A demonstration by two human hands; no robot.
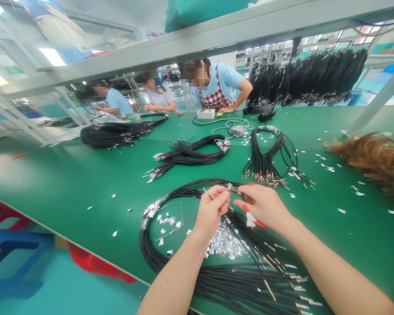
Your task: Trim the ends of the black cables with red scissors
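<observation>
My left hand (213,208) pinches a thin black cable, whose foil-covered end (230,187) points toward my right hand. In my right hand (265,203) is a pair of red-handled pliers or cutters (251,199), with the jaws close to that foil end. Whether the jaws touch it I cannot tell. Below both hands lies a pile of silver foil scraps (226,240). Around the pile curves a large looped bundle of black cables (151,245), with silver wrapping on its left bend and stripped wire ends at the lower right.
Two more looped cable bundles (197,151) (265,153) lie farther back on the green table (111,188). A dark cable coil (118,133) rests at the far left. A brown furry thing (374,162) is at right. Co-workers sit opposite, one in a checked apron (216,94). A metal shelf beam (184,41) crosses overhead.
</observation>
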